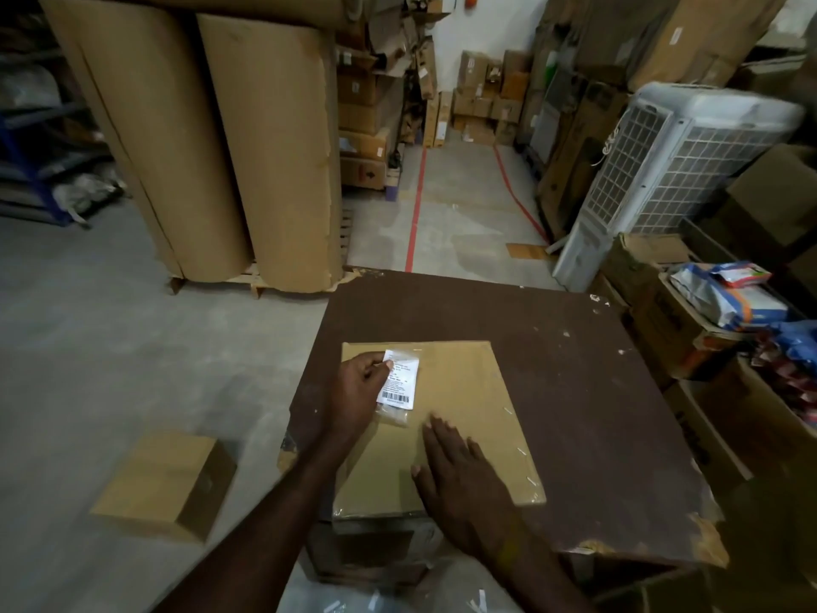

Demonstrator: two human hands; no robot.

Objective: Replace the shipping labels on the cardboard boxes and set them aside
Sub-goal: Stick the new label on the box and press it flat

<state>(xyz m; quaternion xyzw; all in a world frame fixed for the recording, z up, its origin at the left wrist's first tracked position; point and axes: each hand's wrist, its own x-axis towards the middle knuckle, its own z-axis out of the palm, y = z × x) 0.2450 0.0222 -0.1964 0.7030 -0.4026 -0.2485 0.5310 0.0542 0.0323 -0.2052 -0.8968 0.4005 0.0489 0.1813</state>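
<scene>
Head view: left hand [360,384] pinches the upper left edge of the shipping label [399,379], which lies on the cardboard box [468,404]. Right hand [460,477] rests flat on the box, fingers straight. The box sits on a worn brown table [588,391]. A second box [166,482] lies on the concrete floor [110,347], left; large cardboard rolls [212,139] stand behind.

A tan box [446,418] lies on a dark brown counter [588,391] flecked with white. Its label [400,379] is white with black print and a barcode. Red lines [415,214] stripe the grey floor [110,347].
</scene>
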